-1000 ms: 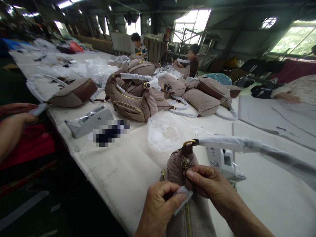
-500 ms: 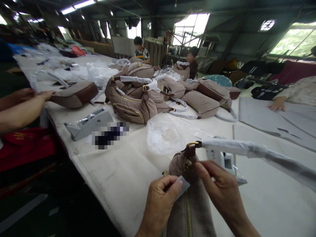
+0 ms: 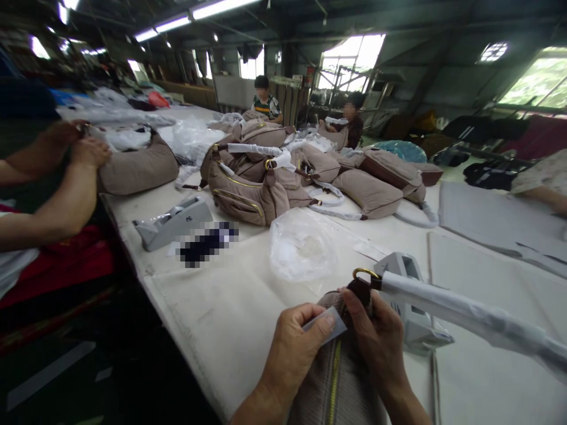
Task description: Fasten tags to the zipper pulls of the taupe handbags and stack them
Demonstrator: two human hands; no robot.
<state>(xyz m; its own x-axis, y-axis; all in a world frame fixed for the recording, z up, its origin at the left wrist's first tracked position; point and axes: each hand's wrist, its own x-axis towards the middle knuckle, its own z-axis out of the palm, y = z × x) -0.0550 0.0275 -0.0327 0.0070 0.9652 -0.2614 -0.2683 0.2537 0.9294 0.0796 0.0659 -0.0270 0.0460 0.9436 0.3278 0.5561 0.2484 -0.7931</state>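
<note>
A taupe ribbed handbag (image 3: 319, 378) with a gold zipper lies in front of me at the lower middle. My left hand (image 3: 297, 345) pinches a small translucent sheet (image 3: 334, 324) between thumb and fingers, held over the bag's end. With its fingers closed round the dark brown strap tab (image 3: 361, 293), my right hand (image 3: 376, 330) grips the bag just below the gold ring (image 3: 365, 273). From that ring a strap wrapped in white film (image 3: 460, 310) runs off to the right. The fingertips of my right hand are partly hidden behind the tab.
Beyond lies a heap of taupe handbags (image 3: 248, 192). A clear plastic bag (image 3: 301, 245) and a grey tape dispenser (image 3: 175, 223) rest on the white table (image 3: 221, 307); another dispenser (image 3: 416, 330) stands behind my right hand. At left, a co-worker's hands (image 3: 88, 150) hold another handbag (image 3: 139, 168).
My right hand has shifted from beside the bag's end to grip the brown tab. The strap now slopes more steeply down right. The co-worker at left has turned their bag upright.
</note>
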